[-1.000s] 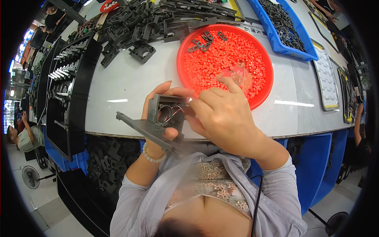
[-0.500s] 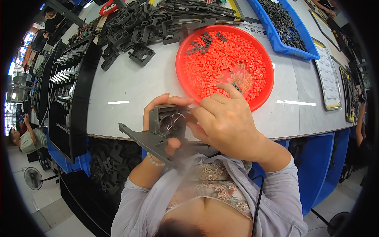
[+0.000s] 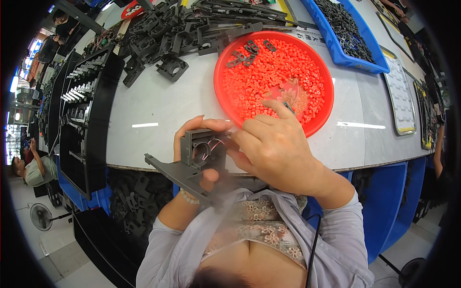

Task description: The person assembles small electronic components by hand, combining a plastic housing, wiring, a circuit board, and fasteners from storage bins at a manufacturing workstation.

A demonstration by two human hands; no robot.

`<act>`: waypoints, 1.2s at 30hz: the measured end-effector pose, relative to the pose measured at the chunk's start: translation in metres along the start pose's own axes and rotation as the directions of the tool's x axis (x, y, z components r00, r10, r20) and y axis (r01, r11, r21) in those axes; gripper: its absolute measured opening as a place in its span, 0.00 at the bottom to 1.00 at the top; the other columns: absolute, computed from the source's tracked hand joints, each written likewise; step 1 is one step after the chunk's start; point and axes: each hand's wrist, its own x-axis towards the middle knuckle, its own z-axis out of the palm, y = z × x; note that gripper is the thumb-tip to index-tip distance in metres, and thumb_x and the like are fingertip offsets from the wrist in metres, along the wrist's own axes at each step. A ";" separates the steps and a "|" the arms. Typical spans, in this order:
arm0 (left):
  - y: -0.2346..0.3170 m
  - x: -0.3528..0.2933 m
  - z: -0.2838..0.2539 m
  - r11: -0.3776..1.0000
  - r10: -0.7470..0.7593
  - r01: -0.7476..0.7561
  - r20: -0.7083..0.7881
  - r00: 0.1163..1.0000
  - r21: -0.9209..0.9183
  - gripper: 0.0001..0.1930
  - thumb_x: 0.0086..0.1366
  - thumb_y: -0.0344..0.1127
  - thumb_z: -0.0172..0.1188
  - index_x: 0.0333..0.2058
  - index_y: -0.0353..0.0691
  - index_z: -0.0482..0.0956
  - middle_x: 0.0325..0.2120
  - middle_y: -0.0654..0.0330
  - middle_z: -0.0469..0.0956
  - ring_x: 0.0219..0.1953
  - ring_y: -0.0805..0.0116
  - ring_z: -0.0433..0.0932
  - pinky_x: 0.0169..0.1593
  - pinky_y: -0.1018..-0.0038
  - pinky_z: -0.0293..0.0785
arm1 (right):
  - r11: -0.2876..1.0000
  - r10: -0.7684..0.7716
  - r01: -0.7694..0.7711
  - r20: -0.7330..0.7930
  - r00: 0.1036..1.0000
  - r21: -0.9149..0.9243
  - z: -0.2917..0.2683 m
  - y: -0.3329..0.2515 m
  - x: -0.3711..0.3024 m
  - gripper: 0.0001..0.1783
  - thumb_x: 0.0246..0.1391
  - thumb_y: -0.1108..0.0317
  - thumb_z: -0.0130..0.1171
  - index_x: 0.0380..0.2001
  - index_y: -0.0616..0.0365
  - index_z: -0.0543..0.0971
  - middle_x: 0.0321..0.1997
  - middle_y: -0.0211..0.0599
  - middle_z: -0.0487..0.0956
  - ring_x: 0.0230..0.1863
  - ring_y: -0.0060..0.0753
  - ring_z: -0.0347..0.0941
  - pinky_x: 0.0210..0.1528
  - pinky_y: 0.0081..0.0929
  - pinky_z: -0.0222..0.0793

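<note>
My left hand (image 3: 204,124) is closed round a dark grey plastic housing (image 3: 192,144), fingers behind it and thumb on its near side. A long flat arm of the housing points left, and a round opening faces up. Thin pinkish and white wires (image 3: 211,150) cross that opening toward my right fingertips. With thumb and fingers pinched at the housing's right edge, my right hand (image 3: 276,141) appears to grip the wires; its fingertips are partly hidden. Its index finger sticks out over a red basin (image 3: 219,96). By that finger shows a small dark piece (image 3: 288,106); whether it is held I cannot tell.
Small red plastic parts (image 3: 269,65) and several dark clips (image 3: 249,53) lie in the basin. Similar grey housings (image 3: 170,43) are heaped behind it. A blue tray (image 3: 357,62) of dark parts stands far right, a black rack (image 3: 91,110) left. People sit at both sides.
The housing has tilted slightly in my left hand, and the wires show more plainly across its opening. My right hand has barely moved.
</note>
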 end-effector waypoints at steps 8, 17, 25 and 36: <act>0.006 -0.002 0.003 0.997 -0.074 0.074 0.011 0.997 -0.037 0.46 0.47 0.64 0.62 0.56 0.39 0.55 0.43 0.51 0.69 0.47 0.55 0.71 0.54 0.59 0.67 | 0.997 0.016 -0.015 -0.002 1.000 0.074 0.002 0.005 0.001 0.09 0.36 0.67 0.64 0.21 0.57 0.75 0.18 0.30 0.68 0.24 0.31 0.70 0.44 0.39 0.65; 0.001 0.001 0.002 0.997 -0.065 0.066 0.031 0.997 -0.043 0.45 0.48 0.62 0.63 0.55 0.39 0.55 0.44 0.51 0.68 0.49 0.55 0.70 0.52 0.61 0.70 | 0.994 0.022 -0.020 -0.023 0.999 0.109 0.013 0.010 -0.003 0.10 0.37 0.66 0.64 0.24 0.57 0.75 0.21 0.31 0.71 0.27 0.33 0.71 0.44 0.39 0.63; 0.000 0.007 -0.004 0.991 -0.087 0.087 0.009 0.996 -0.101 0.44 0.49 0.62 0.62 0.55 0.39 0.55 0.45 0.50 0.68 0.51 0.55 0.69 0.49 0.62 0.74 | 0.938 0.172 -0.133 -0.096 0.980 0.320 0.013 0.012 -0.007 0.15 0.35 0.65 0.64 0.30 0.57 0.75 0.28 0.34 0.73 0.32 0.36 0.71 0.44 0.39 0.62; -0.003 0.008 -0.002 0.976 -0.121 0.124 0.029 0.992 -0.179 0.44 0.47 0.55 0.68 0.54 0.34 0.57 0.47 0.45 0.69 0.49 0.59 0.71 0.48 0.65 0.74 | 0.869 0.215 -0.197 0.012 0.976 0.453 0.022 0.018 -0.012 0.16 0.33 0.74 0.67 0.30 0.62 0.76 0.28 0.36 0.76 0.31 0.35 0.73 0.37 0.29 0.67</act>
